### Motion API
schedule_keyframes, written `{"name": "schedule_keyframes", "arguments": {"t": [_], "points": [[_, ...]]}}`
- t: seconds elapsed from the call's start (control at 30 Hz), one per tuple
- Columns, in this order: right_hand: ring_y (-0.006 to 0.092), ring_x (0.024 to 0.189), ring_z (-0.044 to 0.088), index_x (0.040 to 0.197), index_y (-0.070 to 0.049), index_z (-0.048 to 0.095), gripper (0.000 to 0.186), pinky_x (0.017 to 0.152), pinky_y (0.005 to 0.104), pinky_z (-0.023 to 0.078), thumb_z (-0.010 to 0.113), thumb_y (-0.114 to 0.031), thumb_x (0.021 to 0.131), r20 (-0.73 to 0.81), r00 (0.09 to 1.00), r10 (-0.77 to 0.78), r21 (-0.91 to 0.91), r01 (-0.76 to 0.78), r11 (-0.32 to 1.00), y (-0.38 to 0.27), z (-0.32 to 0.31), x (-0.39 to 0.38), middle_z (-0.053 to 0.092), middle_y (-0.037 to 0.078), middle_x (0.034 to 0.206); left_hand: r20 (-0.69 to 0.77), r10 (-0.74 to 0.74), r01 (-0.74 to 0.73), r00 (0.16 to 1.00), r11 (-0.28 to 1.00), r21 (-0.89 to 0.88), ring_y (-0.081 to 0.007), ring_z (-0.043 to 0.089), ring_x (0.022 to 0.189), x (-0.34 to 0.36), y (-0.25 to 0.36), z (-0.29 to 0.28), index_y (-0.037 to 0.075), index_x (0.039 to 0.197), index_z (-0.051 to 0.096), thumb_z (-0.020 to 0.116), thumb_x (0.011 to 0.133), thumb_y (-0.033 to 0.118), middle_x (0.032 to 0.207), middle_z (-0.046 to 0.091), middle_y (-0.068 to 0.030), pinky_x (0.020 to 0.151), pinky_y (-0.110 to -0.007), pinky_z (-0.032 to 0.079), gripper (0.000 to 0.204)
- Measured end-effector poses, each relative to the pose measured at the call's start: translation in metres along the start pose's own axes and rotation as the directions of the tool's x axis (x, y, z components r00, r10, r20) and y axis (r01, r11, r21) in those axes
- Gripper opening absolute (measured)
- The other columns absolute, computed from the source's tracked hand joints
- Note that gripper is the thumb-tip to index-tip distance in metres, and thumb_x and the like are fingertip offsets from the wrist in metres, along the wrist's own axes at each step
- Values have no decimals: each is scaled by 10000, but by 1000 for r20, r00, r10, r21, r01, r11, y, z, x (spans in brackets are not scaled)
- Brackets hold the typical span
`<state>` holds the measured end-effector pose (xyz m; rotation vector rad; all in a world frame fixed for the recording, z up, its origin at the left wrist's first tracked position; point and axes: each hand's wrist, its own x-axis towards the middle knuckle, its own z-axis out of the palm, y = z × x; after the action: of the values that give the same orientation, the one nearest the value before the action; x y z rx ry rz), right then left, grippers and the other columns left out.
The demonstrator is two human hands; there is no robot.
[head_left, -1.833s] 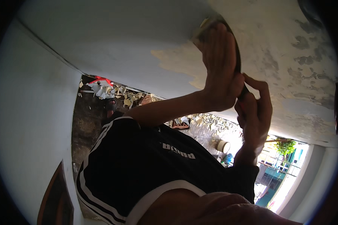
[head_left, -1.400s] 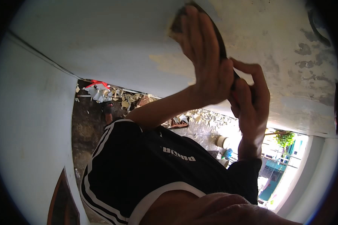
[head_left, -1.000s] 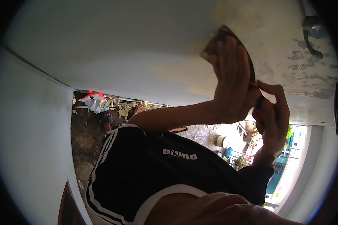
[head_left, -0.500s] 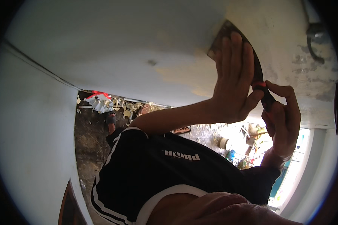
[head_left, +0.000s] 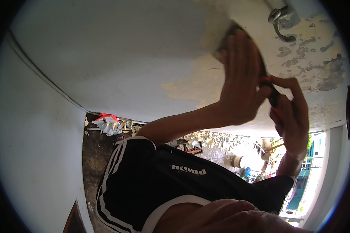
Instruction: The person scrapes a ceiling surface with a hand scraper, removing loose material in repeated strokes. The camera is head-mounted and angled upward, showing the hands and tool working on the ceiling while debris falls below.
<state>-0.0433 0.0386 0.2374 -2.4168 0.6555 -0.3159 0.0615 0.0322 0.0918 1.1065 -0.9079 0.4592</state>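
A scraper with a dark wide blade (head_left: 232, 31) and a black-and-red handle (head_left: 274, 96) lies against a pale painted wall (head_left: 116, 58). My right hand (head_left: 293, 112) is closed round the handle. My left hand (head_left: 241, 73) lies with long, straight fingers flat along the blade, its thumb beside the neck of the handle. The blade's edge is smeared by motion and partly hidden behind my fingers. Around it spreads a yellowish patch (head_left: 194, 83) where the pale paint is gone, with a ragged border.
A metal hook-shaped fitting (head_left: 282, 25) sticks out at the upper right, above grey blotches (head_left: 326, 73) of worn wall. Paint flakes (head_left: 217, 139) and a red-and-white heap (head_left: 107, 122) lie along the wall's foot. A round tub (head_left: 238, 161) and plants stand in bright light beyond.
The view has shifted, so the hook and worn blotches sit farther left. More yellowish bare wall shows beside the blade, which is now blurred. Both hands keep their hold on the scraper.
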Motion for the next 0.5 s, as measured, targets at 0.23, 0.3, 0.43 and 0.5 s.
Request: {"name": "schedule_keyframes", "arguments": {"t": [0.23,0.3,0.43,0.5], "points": [[-2,497,322,1262,-50,568,297,465,218,213,486,-202,1021,75,996,-44,-62,49,997,-9,-7,8,429,-71,578,-150,59,-55,987,998,31,-562,-147,1452,3,-18,-7,-139,1512,-34,403,1012,394,1567,-139,-384,1121,-691,-57,852],[-7,490,298,1257,-47,568,276,452,202,209,455,-164,1034,57,997,-59,-46,62,997,-11,0,10,425,-76,576,-178,-13,33,984,993,112,-560,-155,1450,4,-17,-6,-135,1512,-49,397,1015,391,1569,-150,-376,1121,-681,-79,850],[-10,491,282,1270,-48,561,270,459,190,213,421,-116,1049,163,968,-190,-30,197,980,-14,34,40,381,-86,568,-237,29,-14,971,998,66,-570,-148,1447,1,-33,-39,-135,1513,-60,371,1030,387,1564,-143,-387,1118,-684,-77,831],[3,502,323,1265,-51,571,288,477,207,235,439,-135,1023,154,977,-151,-83,165,983,-24,25,34,401,-74,568,-133,43,-31,990,995,91,-581,-124,1446,-5,-32,-43,-143,1510,-45,400,1023,395,1561,-126,-397,1117,-700,-30,851]]}}
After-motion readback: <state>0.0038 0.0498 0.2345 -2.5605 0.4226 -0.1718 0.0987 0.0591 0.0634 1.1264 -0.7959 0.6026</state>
